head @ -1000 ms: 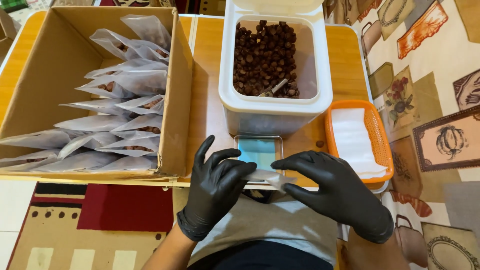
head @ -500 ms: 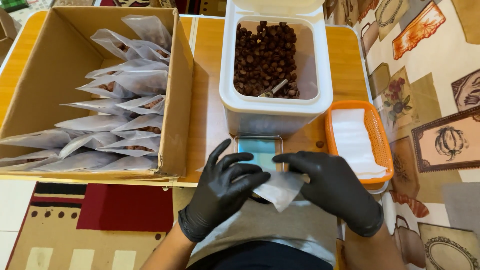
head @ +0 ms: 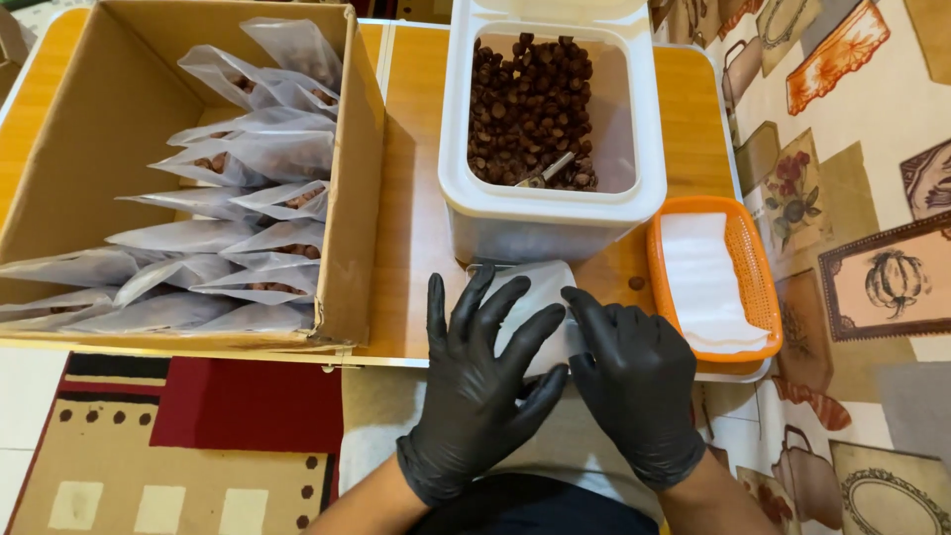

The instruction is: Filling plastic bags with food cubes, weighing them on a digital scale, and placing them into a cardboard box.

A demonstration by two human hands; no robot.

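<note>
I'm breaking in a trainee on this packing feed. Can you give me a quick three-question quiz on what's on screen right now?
1. True or false: both gloved hands touch the empty frosted pouch.
2. What lies in the orange basket? A) brown pieces B) flat white pouches C) a scoop
3. Where do the filled pouches stand?

Key:
1. True: left hand and right hand hold it.
2. B
3. In the cardboard box, left of the white bin of brown pieces.
</note>
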